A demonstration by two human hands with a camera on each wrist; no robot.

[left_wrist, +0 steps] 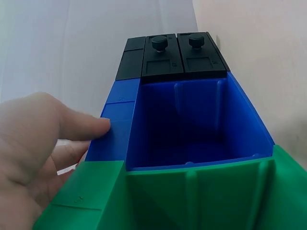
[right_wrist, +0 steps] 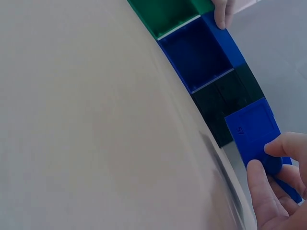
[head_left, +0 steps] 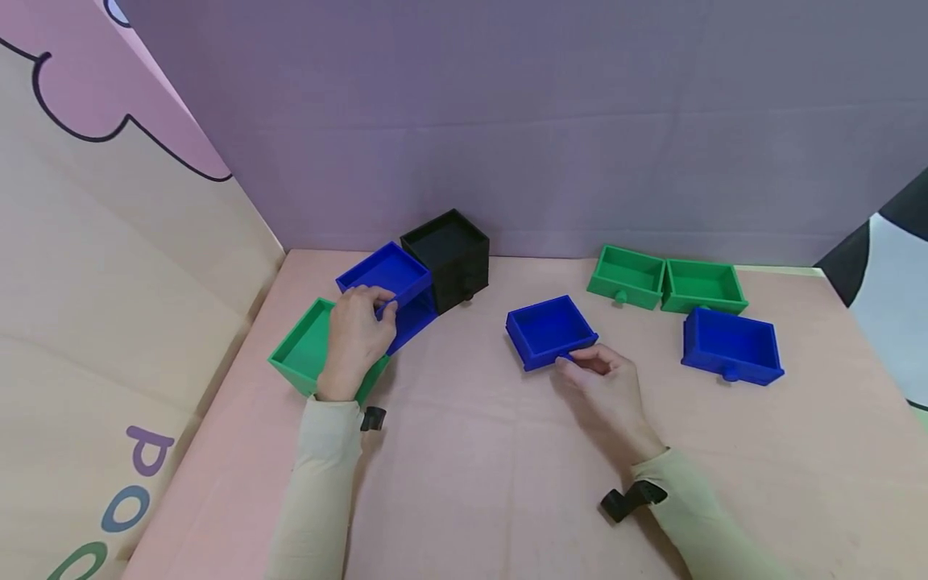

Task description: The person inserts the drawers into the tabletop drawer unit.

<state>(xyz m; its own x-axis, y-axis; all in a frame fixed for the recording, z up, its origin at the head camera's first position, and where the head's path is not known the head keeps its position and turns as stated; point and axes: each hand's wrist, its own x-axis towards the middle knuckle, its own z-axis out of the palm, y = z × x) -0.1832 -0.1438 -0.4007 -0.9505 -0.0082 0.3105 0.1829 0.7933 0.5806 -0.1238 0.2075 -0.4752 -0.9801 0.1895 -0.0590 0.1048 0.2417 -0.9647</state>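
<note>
My left hand (head_left: 354,337) grips the blue drawer case (head_left: 386,270), its thumb on the case's flat top in the left wrist view. That case stands in a row between a green case (head_left: 304,346) and a black case (head_left: 461,270), and its front is open with a hollow inside. On the black case two knobbed drawer fronts (left_wrist: 163,60) show. My right hand (head_left: 607,393) pinches the round knob (right_wrist: 274,164) of a small blue drawer (head_left: 551,330). The drawer is in front and to the right of the black case, its open top facing up and its knob toward me.
Two green drawers (head_left: 627,275) sit side by side at the back right. Another blue drawer (head_left: 732,345) lies in front of them, knob toward me. A grey-purple backdrop (head_left: 544,129) rises behind the pink tabletop (head_left: 464,483), and a printed cloth (head_left: 109,282) slants along the left.
</note>
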